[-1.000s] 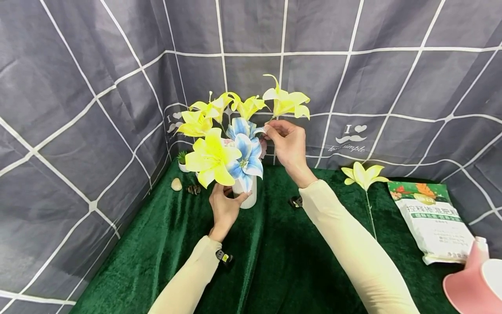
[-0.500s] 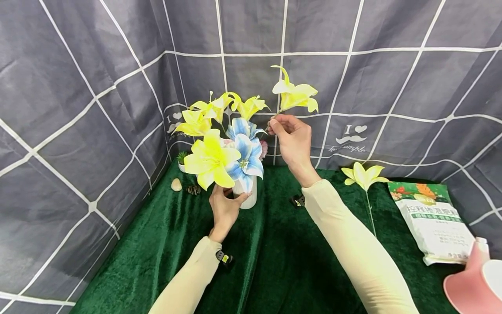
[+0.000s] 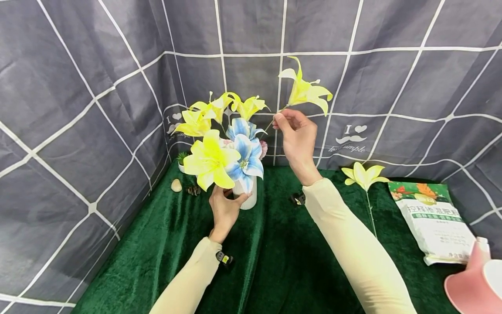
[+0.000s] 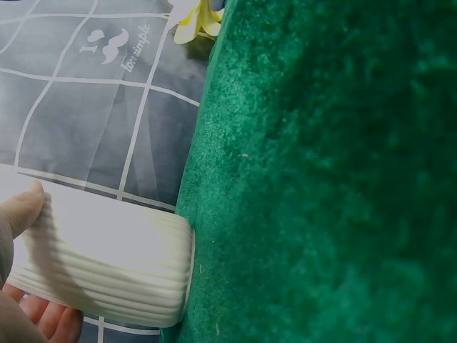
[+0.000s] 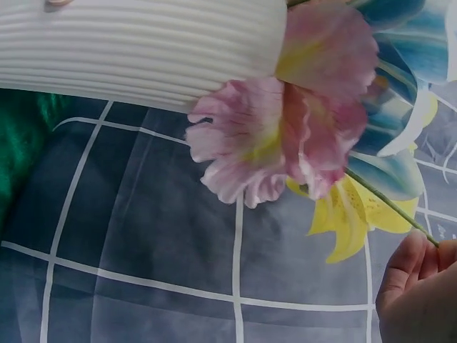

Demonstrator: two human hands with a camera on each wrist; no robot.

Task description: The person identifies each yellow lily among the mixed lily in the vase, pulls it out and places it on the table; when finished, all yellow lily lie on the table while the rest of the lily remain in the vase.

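Note:
A white ribbed vase [image 3: 251,196] stands on the green cloth, full of artificial flowers. My left hand [image 3: 225,208] grips its side, thumb and fingers round it in the left wrist view. Blue lilies [image 3: 246,162] and a large yellow lily [image 3: 212,159] lean out at the front, with more yellow lilies [image 3: 247,106] behind. Pink flowers [image 5: 314,107] hang over the rim in the right wrist view. At the vase's right, my right hand [image 3: 299,137] pinches the thin stem [image 5: 389,203] of another yellow lily [image 3: 307,90]; the stem's lower end is hidden among the blooms.
A single yellow lily [image 3: 364,175] lies on the cloth at right, near a white and green bag [image 3: 435,222] and a pink watering can [image 3: 470,283]. A stone [image 3: 176,185], pine cone [image 3: 194,189] and small potted plant [image 3: 182,160] sit left of the vase.
My right hand has moved up and to the right, and the yellow lily it pinches has shifted the same way, tilting rightward. The left hand stays on the vase.

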